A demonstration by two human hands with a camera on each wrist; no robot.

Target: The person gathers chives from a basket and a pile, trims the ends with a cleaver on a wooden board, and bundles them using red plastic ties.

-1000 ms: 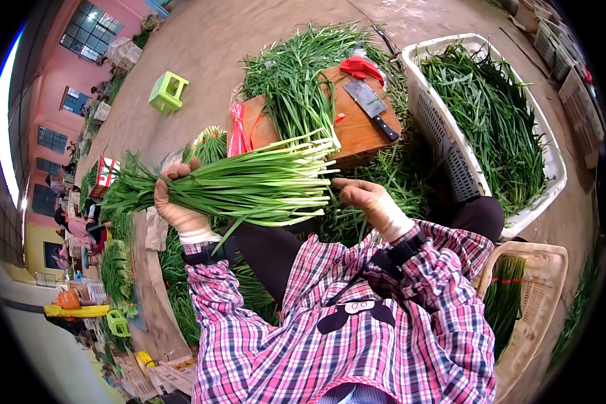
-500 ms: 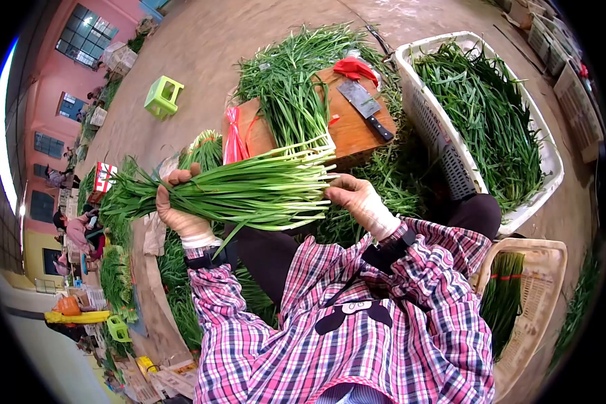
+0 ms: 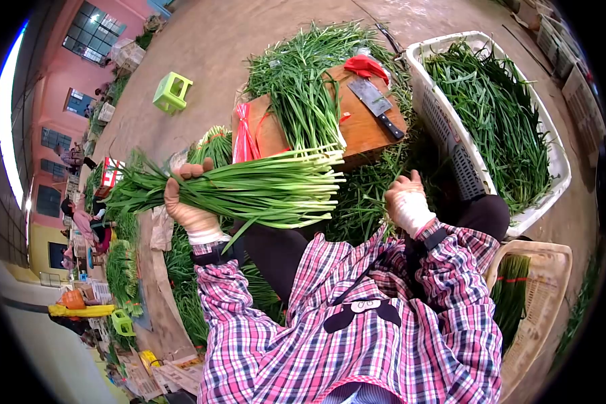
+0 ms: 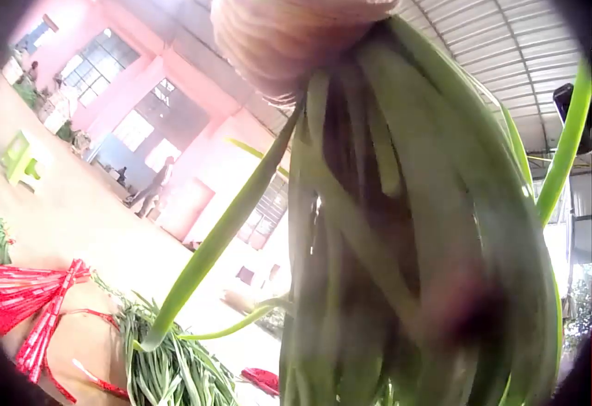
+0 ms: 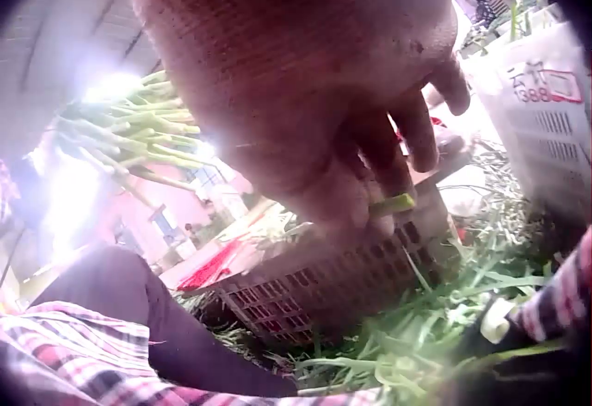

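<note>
My left hand (image 3: 190,202) grips a thick bunch of garlic chives (image 3: 269,188) around its leafy part, with the pale cut ends pointing right. In the left wrist view, the blurred chive leaves (image 4: 398,239) hang close to the camera below the wrapped hand. The right hand (image 3: 409,202) is apart from the bunch, over loose trimmings beside the white crate. Between its thumb and finger, the right wrist view shows a short green stem piece (image 5: 393,204) being pinched. More chives (image 3: 303,114) lie across the wooden board (image 3: 363,131) in front.
A cleaver (image 3: 370,97) and red cloth (image 3: 365,66) lie on the board, near red ties (image 3: 244,135). The white crate (image 3: 451,145) full of greens stands at right, with a smaller basket (image 3: 545,276) nearer. A green stool (image 3: 172,93) stands on the floor.
My right hand touched the cut ends of the bunch half a second ago and has since drawn away to the right. The left hand keeps its hold on the bunch.
</note>
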